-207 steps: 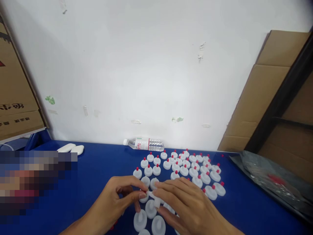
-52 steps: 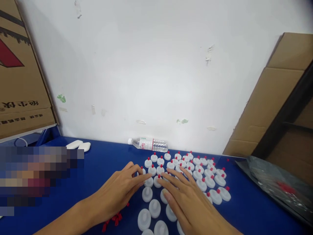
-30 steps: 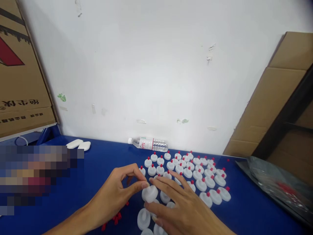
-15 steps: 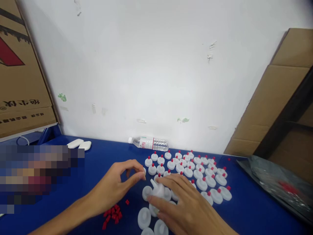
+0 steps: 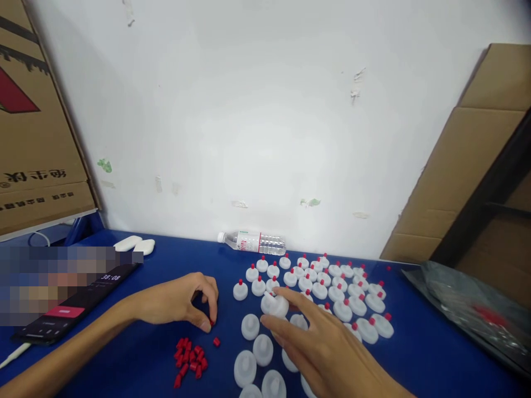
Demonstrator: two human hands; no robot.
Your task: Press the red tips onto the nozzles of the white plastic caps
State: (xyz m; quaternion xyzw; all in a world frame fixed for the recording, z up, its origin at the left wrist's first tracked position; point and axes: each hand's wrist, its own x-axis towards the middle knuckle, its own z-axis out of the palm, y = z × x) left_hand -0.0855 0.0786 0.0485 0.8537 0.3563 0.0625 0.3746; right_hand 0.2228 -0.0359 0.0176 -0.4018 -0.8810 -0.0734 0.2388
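My left hand (image 5: pixel 178 298) is over the blue table, thumb and forefinger pinched on a small red cap (image 5: pixel 212 323) that mostly hides behind the fingertips. Just below it lies a loose pile of red caps (image 5: pixel 191 359), with a single red cap (image 5: pixel 216 342) apart from them. Between the thumb and fingers of my right hand (image 5: pixel 323 342) is a white plastic nozzle lid (image 5: pixel 274 305), its spout tilted to the upper left. Bare white lids (image 5: pixel 245 368) lie under and left of that hand. Beyond it stand many white lids with red tips (image 5: pixel 319 289).
A water bottle (image 5: pixel 252 242) lies against the wall. On the left are a phone (image 5: pixel 83 301), partly blurred out, with a cable, and two white oval objects (image 5: pixel 144 247). A grey plastic bag (image 5: pixel 468 315) and cardboard (image 5: pixel 460 155) border the right side.
My left hand has moved left and down, from beside the lids to the red caps. A red-tipped lid now stands where its fingertips were. The lid in my right hand has moved slightly up.
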